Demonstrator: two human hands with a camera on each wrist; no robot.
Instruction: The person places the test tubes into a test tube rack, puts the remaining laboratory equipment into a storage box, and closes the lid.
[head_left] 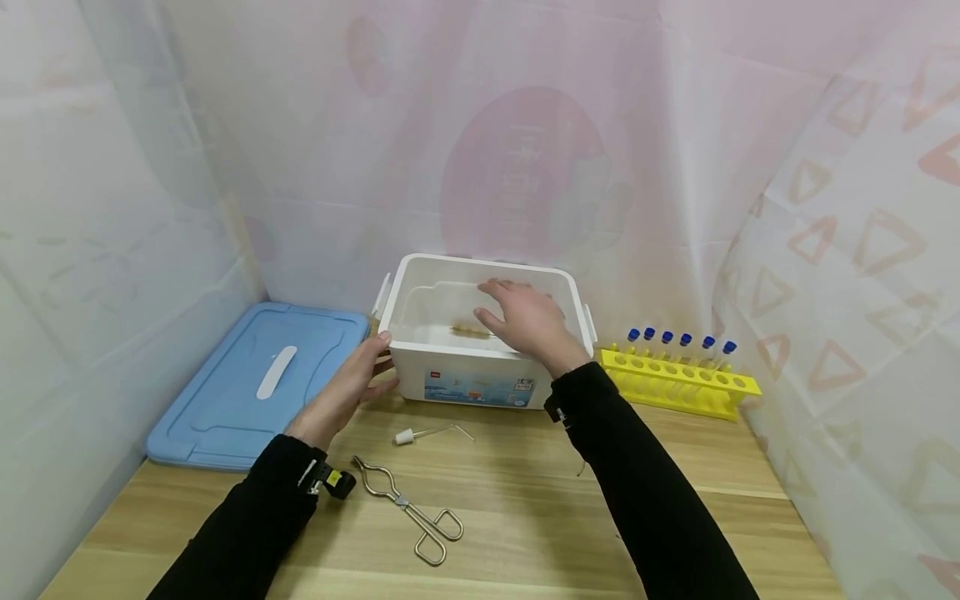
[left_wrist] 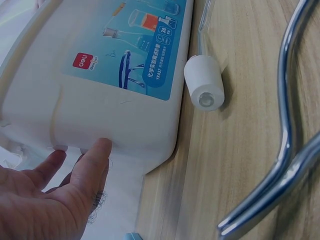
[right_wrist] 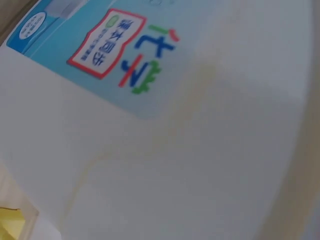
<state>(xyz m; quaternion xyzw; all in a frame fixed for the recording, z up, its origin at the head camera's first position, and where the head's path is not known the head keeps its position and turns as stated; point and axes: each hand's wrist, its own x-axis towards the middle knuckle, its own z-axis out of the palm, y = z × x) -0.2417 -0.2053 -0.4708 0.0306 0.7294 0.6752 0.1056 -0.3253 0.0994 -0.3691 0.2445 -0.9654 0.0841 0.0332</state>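
A white plastic storage box [head_left: 420, 368] with a blue label stands uncovered at the back middle. My left hand [head_left: 343, 390] touches its left side near the front corner; in the left wrist view the fingers [left_wrist: 90, 167] are extended against the wall. My right hand [head_left: 528, 321] reaches over the front rim into the box opening, its fingers spread and nothing visible in them. Inside the box lies a slim tan item [head_left: 471, 331], too small to identify. The right wrist view shows only the box's front wall [right_wrist: 150, 180], close up.
Before the box lie a bent glass tube with a white stopper [head_left: 405, 436] and metal crucible tongs [head_left: 402, 502]. A blue lid [head_left: 225, 392] rests at left. At right stands a yellow test tube rack [head_left: 678, 375] with several blue-capped tubes [head_left: 686, 340]. Printed curtains [head_left: 315, 167] surround the table.
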